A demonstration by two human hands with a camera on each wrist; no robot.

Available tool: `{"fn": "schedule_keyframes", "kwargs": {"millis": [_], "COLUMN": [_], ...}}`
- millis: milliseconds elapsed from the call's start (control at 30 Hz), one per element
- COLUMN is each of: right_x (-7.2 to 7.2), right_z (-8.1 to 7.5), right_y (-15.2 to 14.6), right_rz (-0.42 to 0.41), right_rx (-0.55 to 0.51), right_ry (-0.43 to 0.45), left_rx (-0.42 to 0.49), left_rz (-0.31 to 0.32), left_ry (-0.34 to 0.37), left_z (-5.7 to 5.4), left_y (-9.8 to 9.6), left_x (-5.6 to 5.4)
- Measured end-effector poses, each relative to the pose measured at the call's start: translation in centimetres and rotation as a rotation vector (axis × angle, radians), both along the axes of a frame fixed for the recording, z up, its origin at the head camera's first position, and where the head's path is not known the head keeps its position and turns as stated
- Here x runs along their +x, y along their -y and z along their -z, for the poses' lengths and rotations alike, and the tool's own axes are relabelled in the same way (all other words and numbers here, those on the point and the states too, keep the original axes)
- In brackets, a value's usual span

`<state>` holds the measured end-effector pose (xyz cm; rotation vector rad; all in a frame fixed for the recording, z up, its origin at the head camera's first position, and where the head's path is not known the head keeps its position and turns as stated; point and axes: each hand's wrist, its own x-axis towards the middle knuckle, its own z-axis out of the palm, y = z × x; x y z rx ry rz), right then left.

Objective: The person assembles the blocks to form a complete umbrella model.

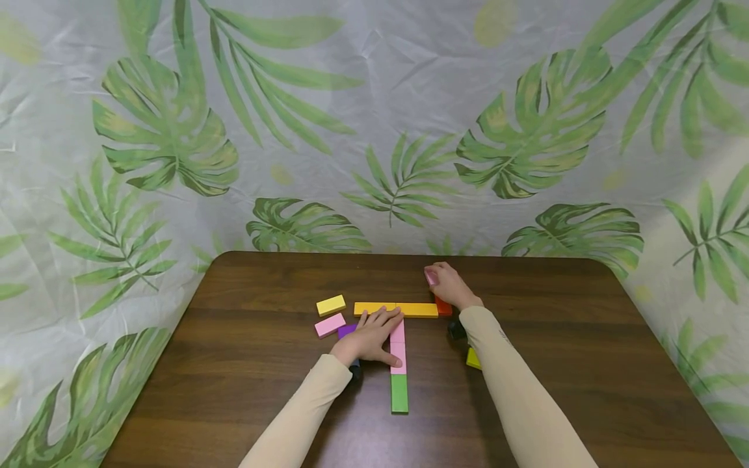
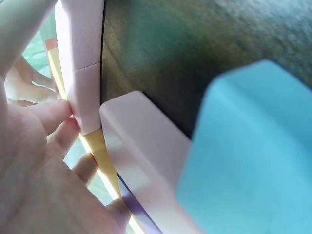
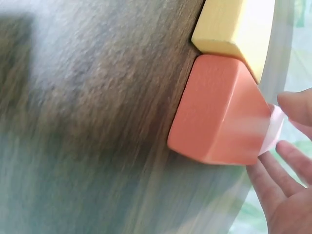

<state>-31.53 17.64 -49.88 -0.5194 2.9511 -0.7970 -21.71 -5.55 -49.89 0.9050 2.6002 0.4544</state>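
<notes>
Right of centre in the head view, the right hand [image 1: 452, 286] pinches a pink block [image 1: 430, 277] just above the red block [image 1: 445, 309] ending the orange row [image 1: 419, 310], apparently mid-placement. The left hand [image 1: 370, 338], fingers spread, lies over the row and the pink column [image 1: 398, 333] near lower centre. The next move seems to call for squaring the pinched block before release.

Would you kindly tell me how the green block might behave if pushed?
The green block would probably slide rather than roll, as it lies flat. Its straight edges suggest stiffness. Pushed toward the adjoining pink block, it might shift that too.
</notes>
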Motion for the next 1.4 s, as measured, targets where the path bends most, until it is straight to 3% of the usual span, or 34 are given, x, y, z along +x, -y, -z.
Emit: {"fn": "schedule_keyframes", "kwargs": {"millis": [567, 1033, 1400], "right_x": [2.3, 2.2, 2.4], "right_z": [-0.2, 0.3, 0.6], "right_y": [-1.9, -2.5, -2.8], "right_rz": [-0.096, -0.138, -0.161], "right_rx": [0.048, 0.061, 0.011], "right_ry": [0.034, 0.024, -0.016], "left_rx": [0.006, 0.017, 0.015], "left_rz": [-0.002, 0.004, 0.002], "left_ry": [0.005, 0.002, 0.001], "left_z": [0.2, 0.2, 0.2], "left_y": [0.1, 0.0, 0.0], "left_x": [0.0, 0.1, 0.1]}}
